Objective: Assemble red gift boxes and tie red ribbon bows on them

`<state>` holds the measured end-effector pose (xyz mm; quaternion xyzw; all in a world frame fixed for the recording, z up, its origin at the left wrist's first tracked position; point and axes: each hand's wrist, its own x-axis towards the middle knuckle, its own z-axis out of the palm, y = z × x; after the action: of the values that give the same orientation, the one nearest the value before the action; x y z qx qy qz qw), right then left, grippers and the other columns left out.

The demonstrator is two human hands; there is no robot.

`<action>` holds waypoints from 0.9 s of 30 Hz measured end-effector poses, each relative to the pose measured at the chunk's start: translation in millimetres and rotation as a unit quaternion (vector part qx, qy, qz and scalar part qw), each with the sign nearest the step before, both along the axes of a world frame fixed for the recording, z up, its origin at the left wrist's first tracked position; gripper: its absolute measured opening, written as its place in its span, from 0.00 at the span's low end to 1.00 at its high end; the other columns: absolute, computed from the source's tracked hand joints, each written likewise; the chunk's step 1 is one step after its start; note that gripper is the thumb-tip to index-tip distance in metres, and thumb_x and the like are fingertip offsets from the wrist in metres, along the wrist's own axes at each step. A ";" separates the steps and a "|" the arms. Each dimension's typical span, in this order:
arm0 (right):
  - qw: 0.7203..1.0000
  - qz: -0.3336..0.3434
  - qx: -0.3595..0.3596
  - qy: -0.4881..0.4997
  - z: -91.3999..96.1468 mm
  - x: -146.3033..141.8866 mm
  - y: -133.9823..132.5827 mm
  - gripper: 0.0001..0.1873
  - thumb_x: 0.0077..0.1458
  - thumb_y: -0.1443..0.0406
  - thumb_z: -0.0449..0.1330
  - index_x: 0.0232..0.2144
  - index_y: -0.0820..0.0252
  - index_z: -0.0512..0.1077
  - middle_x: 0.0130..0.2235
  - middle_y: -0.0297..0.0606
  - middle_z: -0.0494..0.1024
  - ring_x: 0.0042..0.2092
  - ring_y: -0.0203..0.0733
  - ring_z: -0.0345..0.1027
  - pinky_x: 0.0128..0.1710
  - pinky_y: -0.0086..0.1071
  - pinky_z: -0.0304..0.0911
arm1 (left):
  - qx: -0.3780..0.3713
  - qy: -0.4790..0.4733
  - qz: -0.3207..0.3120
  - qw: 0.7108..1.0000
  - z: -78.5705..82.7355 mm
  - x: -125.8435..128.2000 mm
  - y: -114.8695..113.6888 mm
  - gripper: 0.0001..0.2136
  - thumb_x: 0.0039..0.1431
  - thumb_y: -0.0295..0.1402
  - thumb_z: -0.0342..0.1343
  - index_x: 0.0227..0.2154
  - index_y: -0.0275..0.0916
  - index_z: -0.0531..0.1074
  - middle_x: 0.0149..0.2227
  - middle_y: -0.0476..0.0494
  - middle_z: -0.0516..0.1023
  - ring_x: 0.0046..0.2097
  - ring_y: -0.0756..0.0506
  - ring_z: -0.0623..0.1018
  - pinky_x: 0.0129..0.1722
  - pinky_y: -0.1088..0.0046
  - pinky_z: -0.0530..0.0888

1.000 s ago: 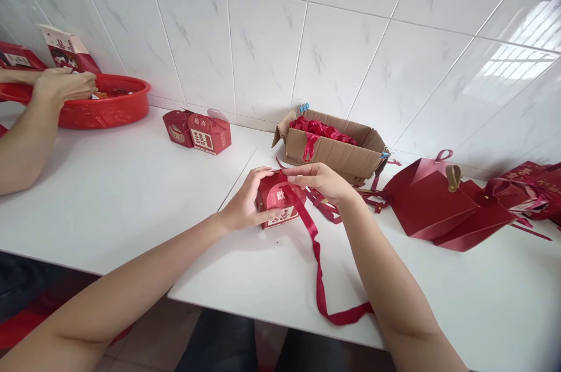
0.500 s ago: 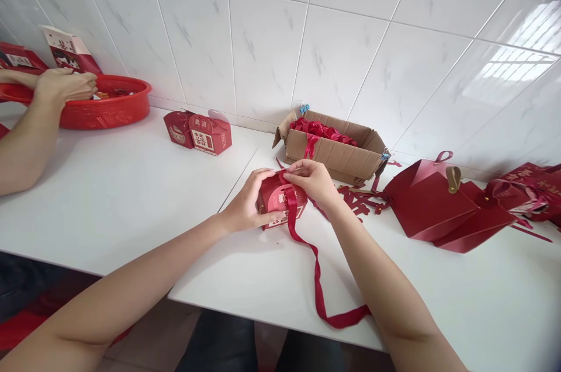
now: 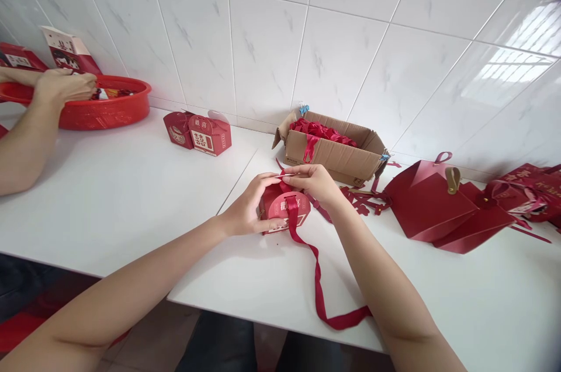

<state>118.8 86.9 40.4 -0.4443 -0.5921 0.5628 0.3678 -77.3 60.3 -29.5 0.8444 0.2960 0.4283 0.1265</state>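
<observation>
A small red gift box (image 3: 272, 208) with pale lettering stands on the white table. My left hand (image 3: 248, 204) wraps round its left side, thumb on the front and fingers at the top. At the top edge, the fingers of my right hand (image 3: 313, 182) are pinched on the rear flap, where the ribbon passes; the fingertips partly hide the grip. A dark red ribbon (image 3: 318, 284) comes through a slot in the front flap, trails down the table and runs to my right forearm. The front flap leans forward.
Behind stands a cardboard box (image 3: 337, 153) of red ribbons. Two finished-looking red boxes (image 3: 210, 137) sit left of it. Folded red bags (image 3: 432, 202) and ribbon scraps (image 3: 359, 200) lie right. Far left, another person's hand (image 3: 65, 86) is over a red basin (image 3: 109, 114).
The front flap has tipped forward and down, away from the rear one. My right fingers have shifted slightly at the top, and a thin pale edge now shows there. My left hand stays on the box.
</observation>
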 end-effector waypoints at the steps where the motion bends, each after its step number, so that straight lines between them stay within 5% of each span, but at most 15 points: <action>1: 1.000 0.008 -0.004 0.001 0.3 1.0 0.6 0.12 0.47 0.67 0.67 0.37 0.63 0.78 0.30 0.39 0.81 0.29 0.35 0.73 0.31 0.30 0.68 | -0.002 0.004 0.003 1.000 -0.1 -0.3 0.0 0.36 0.48 0.40 0.66 0.58 0.45 0.55 0.58 0.34 0.59 0.60 0.34 0.65 0.58 0.52 0.68; 11: 0.999 0.038 -0.017 0.022 -1.2 2.3 3.1 0.12 0.43 0.61 0.69 0.32 0.60 0.79 0.29 0.35 0.79 0.28 0.32 0.69 0.28 0.27 0.64 | -0.011 0.016 0.015 1.000 -0.2 -1.4 1.1 0.36 0.49 0.41 0.66 0.59 0.45 0.55 0.58 0.34 0.61 0.59 0.34 0.67 0.57 0.53 0.69; 19: 0.998 -0.045 0.009 0.053 -5.3 -11.9 -1.8 0.11 0.39 0.59 0.69 0.24 0.60 0.78 0.26 0.34 0.77 0.30 0.36 0.70 0.32 0.31 0.65 | -0.021 0.016 0.017 1.000 -0.7 -0.3 1.7 0.35 0.50 0.41 0.65 0.58 0.45 0.55 0.58 0.34 0.60 0.60 0.34 0.66 0.57 0.51 0.69; 22: 0.992 -0.069 0.060 0.085 4.0 -7.3 -5.2 0.09 0.41 0.59 0.68 0.25 0.59 0.78 0.26 0.32 0.76 0.28 0.33 0.66 0.31 0.31 0.62 | -0.032 0.009 0.022 0.999 0.4 0.0 1.4 0.34 0.49 0.40 0.65 0.58 0.45 0.56 0.58 0.34 0.61 0.59 0.34 0.66 0.58 0.51 0.68; 27: 0.953 -0.093 0.249 0.149 45.7 25.7 -43.6 0.05 0.48 0.61 0.67 0.26 0.55 0.77 0.23 0.29 0.71 0.26 0.31 0.61 0.29 0.29 0.60 | -0.058 0.000 0.023 0.998 1.6 0.1 -0.6 0.33 0.49 0.39 0.65 0.56 0.45 0.57 0.58 0.35 0.61 0.59 0.34 0.67 0.57 0.51 0.69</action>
<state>144.5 43.2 86.1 -0.3031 -0.6081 0.4205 0.6013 -77.2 59.7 -27.9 0.8284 0.3400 0.4132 0.1654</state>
